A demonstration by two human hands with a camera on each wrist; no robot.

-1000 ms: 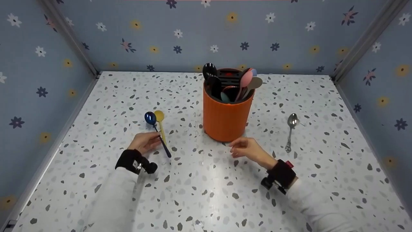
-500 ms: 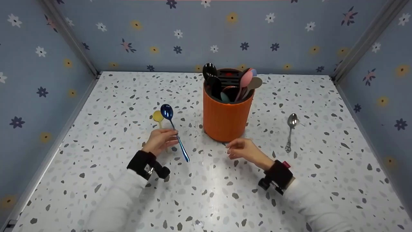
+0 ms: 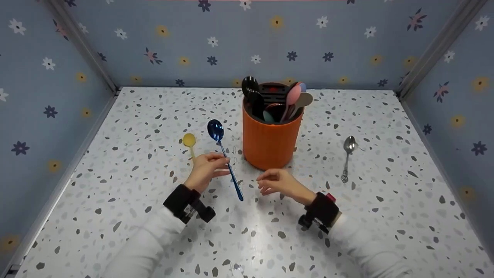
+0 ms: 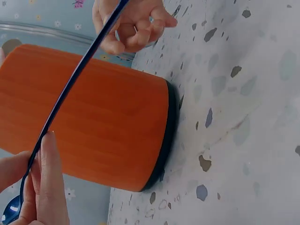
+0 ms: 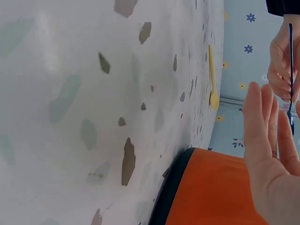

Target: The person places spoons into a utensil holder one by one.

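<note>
Here, left hand (image 3: 205,167) pinching blue spoon (image 3: 224,156), beside orange holder (image 3: 270,144)

White speckled terrazzo table (image 3: 247,239). On it: orange utensil holder (image 3: 270,144) near centre, yellow spoon (image 3: 190,143) to its left, silver spoon (image 3: 347,156) well apart on the right.

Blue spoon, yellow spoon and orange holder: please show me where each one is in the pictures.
blue spoon (image 3: 215,130), head view, on its bowl
yellow spoon (image 3: 189,139), head view, on its bowl
orange holder (image 3: 269,143), head view, on its front wall
</note>
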